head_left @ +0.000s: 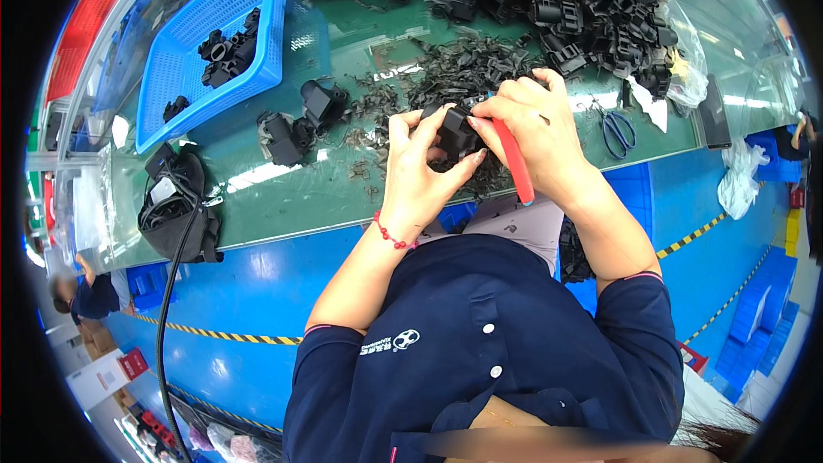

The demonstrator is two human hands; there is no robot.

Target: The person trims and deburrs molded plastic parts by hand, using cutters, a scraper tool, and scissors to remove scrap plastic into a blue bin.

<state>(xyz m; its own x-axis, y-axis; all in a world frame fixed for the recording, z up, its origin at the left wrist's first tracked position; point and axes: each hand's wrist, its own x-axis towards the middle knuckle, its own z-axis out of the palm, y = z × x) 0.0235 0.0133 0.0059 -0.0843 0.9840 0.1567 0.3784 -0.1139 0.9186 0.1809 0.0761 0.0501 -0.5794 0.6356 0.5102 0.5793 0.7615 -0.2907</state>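
Observation:
Between the thumb and fingers of my left hand [420,159] is a black moulded plastic part [457,130], held just above the table's near edge. My right hand [536,124] is closed around a red-handled tool [514,163] and meets the part at its right side. The tool's working end is hidden by my fingers and the part, so its exact kind does not show. Black plastic scraps [463,69] lie spread under and beyond both hands. Left of my left hand, two similar black parts [324,105] rest on the table.
A large pile of black parts [591,17] covers the far side of the green table [283,197]. A blue basket [276,34] holding a few parts stands at far left. Blue-handled scissors [619,133] lie at right. A black pouch [193,223] with a cable sits on the left edge.

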